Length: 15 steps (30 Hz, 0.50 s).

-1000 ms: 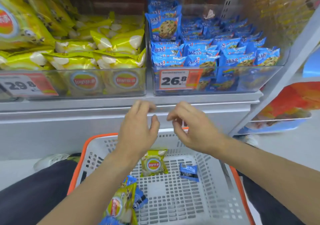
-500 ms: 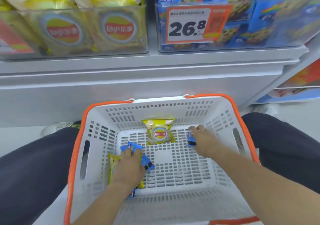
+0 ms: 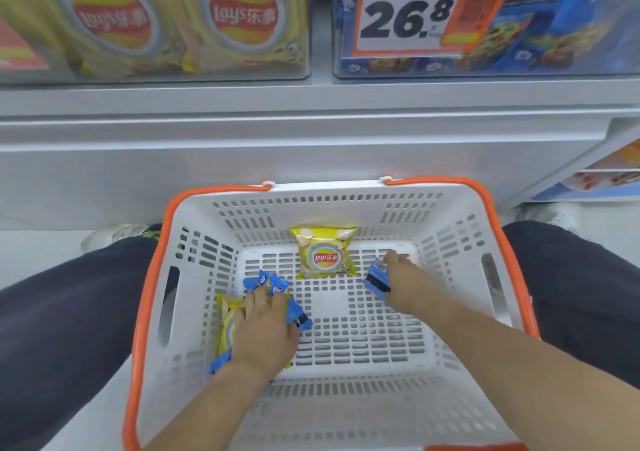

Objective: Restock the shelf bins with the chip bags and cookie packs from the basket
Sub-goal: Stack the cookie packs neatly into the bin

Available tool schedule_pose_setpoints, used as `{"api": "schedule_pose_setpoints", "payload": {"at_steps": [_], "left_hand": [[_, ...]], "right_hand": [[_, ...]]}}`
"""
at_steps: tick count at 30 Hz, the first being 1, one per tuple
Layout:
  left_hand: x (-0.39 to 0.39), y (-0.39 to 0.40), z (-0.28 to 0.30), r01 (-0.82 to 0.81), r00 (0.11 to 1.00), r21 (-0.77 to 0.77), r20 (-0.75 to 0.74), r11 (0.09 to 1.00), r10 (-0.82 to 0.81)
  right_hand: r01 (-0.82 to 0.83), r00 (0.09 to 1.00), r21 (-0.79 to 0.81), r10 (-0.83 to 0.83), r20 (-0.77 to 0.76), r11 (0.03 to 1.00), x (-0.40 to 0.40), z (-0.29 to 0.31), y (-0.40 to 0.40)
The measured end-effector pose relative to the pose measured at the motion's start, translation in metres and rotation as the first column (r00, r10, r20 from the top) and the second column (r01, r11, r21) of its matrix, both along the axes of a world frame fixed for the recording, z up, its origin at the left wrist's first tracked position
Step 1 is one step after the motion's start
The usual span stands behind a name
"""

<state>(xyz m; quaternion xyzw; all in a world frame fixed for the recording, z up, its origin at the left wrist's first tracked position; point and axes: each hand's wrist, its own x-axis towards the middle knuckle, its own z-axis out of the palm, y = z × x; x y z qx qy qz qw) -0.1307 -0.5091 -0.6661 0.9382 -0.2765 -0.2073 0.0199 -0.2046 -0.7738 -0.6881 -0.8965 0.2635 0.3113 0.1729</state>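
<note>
White basket (image 3: 450, 222), lower centre: left hand (image 3: 263, 332) presses flat on blue packs (image 3: 268, 282); right hand (image 3: 407, 286) grasps one blue pack (image 3: 377, 277).

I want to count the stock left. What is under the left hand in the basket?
Under the left hand lie blue cookie packs on a yellow chip bag. The hand covers their middle, so the exact number is unclear.

Yellow chip bag (image 3: 323, 254), white basket (image 3: 450, 208)
</note>
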Motion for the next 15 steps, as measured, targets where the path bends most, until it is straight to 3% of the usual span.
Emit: {"api": "schedule_pose_setpoints", "payload": {"at_steps": [3, 6, 11, 15], "left_hand": [[0.003, -0.010, 0.010, -0.008, 0.997, -0.102, -0.083, 0.995, 0.000], [0.011, -0.021, 0.036, -0.012, 0.984, -0.296, -0.175, 0.955, -0.042], [0.024, -0.041, 0.100, -0.114, 0.940, -0.620, -0.319, 0.776, -0.117], [0.028, -0.053, 0.143, -0.354, 0.853, -0.696, -0.514, 0.624, -0.089]], "right_hand": [[0.088, 0.993, 0.203, -0.070, -0.094, 0.975, 0.021, 0.034, 0.004], [0.188, 0.981, 0.456, -0.145, -0.128, 0.870, 0.038, 0.075, 0.006], [0.231, 0.970, 0.681, -0.217, -0.108, 0.695, 0.052, 0.155, 0.000], [0.275, 0.955, 0.799, -0.251, -0.161, 0.535, 0.050, 0.205, -0.005]]}}
